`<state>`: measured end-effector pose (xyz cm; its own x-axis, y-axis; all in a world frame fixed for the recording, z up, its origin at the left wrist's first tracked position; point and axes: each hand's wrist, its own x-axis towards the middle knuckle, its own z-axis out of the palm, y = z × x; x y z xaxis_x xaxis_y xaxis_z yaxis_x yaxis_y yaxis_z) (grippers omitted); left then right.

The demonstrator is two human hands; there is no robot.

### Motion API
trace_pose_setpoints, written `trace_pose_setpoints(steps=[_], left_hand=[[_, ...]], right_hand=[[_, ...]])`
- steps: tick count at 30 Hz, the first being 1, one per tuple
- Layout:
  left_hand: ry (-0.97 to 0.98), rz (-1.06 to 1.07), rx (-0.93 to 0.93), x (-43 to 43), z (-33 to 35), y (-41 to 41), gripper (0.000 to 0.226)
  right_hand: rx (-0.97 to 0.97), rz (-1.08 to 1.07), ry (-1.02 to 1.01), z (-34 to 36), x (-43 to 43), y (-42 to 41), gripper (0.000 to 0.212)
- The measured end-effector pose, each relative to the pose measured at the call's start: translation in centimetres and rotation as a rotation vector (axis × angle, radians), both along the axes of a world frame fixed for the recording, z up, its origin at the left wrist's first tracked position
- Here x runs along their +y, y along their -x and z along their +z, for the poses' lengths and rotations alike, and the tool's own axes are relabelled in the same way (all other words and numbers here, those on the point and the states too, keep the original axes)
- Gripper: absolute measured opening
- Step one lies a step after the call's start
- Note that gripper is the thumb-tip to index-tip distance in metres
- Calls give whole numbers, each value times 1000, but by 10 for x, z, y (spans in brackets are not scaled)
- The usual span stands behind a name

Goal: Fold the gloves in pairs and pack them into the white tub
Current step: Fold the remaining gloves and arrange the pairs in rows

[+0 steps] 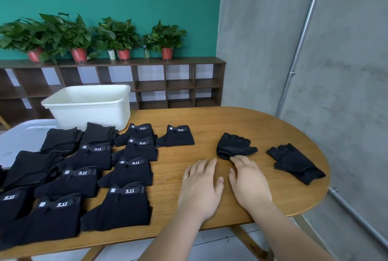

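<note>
Two loose black fingerless gloves lie on the right half of the wooden table (252,126). The nearer loose glove (235,145) is bunched; my right hand (248,181) touches its near edge with the fingertips. The other loose glove (294,163) lies flat farther right, untouched. My left hand (200,187) rests flat on the wood, fingers spread, holding nothing. Several folded glove pairs with "5.11" labels (126,202) cover the table's left half. The white tub (90,107) stands at the back left; its inside is hidden from here.
A white lid or tray (21,137) lies under the leftmost gloves. Behind the table runs a low brown shelf unit (168,84) with potted plants on top. A grey wall with a metal pipe (298,50) is to the right. The table's rounded edge curves close to the far glove.
</note>
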<state>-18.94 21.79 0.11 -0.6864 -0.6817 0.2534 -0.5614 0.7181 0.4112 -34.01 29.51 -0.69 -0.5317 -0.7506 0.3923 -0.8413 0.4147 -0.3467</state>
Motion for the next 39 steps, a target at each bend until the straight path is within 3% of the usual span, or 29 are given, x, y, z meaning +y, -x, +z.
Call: trace_pose_setpoints(steps=[6,12,18,20,23,26,28,32,36,39], left_hand=[[-129,109,237,-7,-1,-5,60],[-91,200,258,-9,-1,-5,39],[76,137,271,-1,-1,-6,47],[204,45,236,0,-5,-4,51],[276,-37,120,0,-10,-1,42],[140,-6,-69,2,-2,-2,78],[101,-15,-120,3,1,-1,89],[136,-51,-132,3,1,0,72],[122,-116,-151,3,1,1,58],[117,-97,-142,6,3,1,56]], right_hand=[[51,228,171,1,9,-5,18],[-6,311,248,7,13,-8,26],[65,181,232,3,12,-13,40],[147,137,185,2,11,-12,47],[188,98,81,0,9,-9,31],[66,56,-5,2,7,-12,44],[36,34,-8,6,8,-14,52],[37,28,10,6,10,-13,51],[-151,67,137,8,8,-3,37],[-15,-120,229,12,21,13,39]])
